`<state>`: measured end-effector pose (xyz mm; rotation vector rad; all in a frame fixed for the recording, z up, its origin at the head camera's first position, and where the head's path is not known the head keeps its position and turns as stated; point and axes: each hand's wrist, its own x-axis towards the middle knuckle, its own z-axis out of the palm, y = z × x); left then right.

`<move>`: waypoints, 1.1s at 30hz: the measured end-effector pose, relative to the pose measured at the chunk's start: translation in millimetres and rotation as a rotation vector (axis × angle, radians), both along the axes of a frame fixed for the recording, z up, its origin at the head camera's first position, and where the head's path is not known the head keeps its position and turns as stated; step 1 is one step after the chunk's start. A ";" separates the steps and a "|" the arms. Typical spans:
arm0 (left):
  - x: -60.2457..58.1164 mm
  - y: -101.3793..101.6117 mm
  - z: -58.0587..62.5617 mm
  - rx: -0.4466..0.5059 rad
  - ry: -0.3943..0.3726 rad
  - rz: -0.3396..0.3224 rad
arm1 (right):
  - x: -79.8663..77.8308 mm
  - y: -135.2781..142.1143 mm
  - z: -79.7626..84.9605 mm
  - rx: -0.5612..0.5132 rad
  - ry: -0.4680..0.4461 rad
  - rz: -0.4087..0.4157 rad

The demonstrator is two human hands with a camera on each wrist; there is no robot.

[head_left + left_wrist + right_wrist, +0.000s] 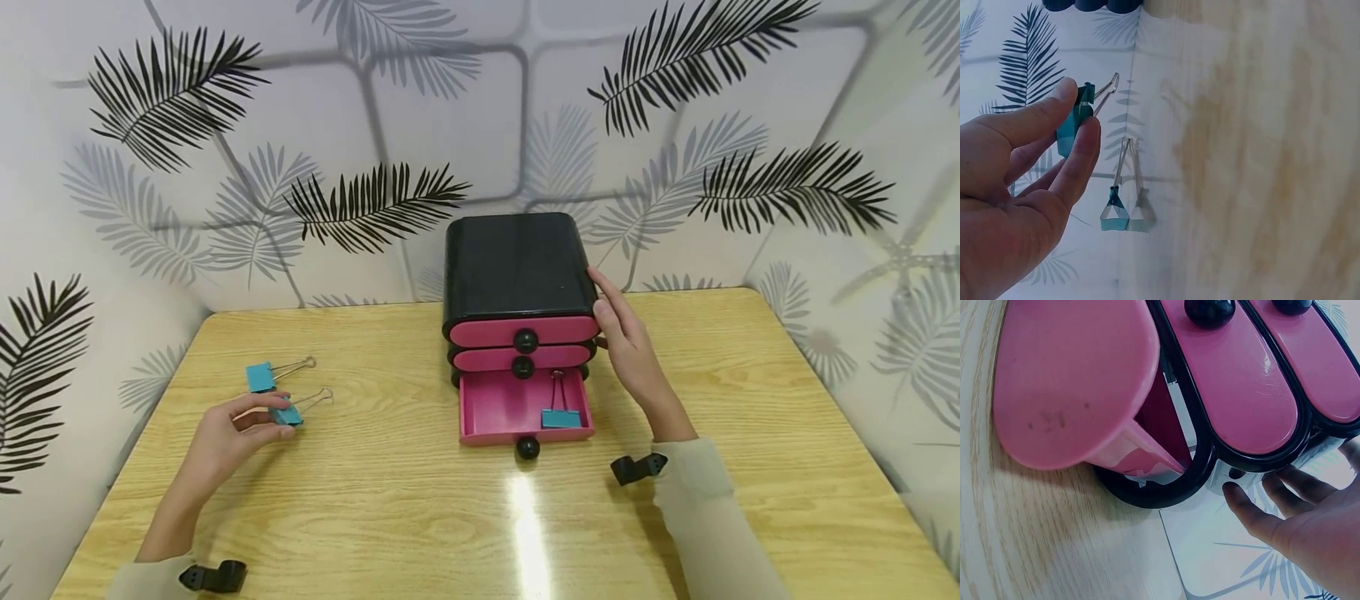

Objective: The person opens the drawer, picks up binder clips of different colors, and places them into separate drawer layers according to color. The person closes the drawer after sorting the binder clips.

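My left hand (228, 435) pinches a blue binder clip (287, 413) between thumb and fingers, its wire handles pointing right. In the left wrist view this clip (1070, 130) is held up off the tabletop. Just behind it, a second blue binder clip (260, 377) lies on the table. My right hand (636, 360) touches the right side of a black mini drawer cabinet (517, 262), fingers extended along it. The cabinet's pink bottom drawer (486, 407) is pulled out, with a third blue binder clip (561, 419) inside at its right front.
Two upper pink drawers with round black knobs, the top one (487, 333) and the middle one (483, 360), are closed. The cabinet stands on a wood-grain table (390, 492), near a leaf-patterned wall (450, 125) at the back.
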<state>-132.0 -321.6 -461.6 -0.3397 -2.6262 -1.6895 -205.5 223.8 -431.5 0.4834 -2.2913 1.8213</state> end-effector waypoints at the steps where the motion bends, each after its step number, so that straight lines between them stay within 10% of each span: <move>1: -0.2 0.7 0.5 0.009 -0.001 -0.002 | -0.1 0.0 -0.1 0.001 0.001 -0.001; 26: 1.8 47.6 19.6 0.071 0.053 0.007 | -0.2 -0.7 -0.4 0.004 0.005 -0.002; 33: -0.2 59.5 19.7 0.197 0.027 -0.089 | -1.5 0.9 -2.6 -0.001 0.008 -0.004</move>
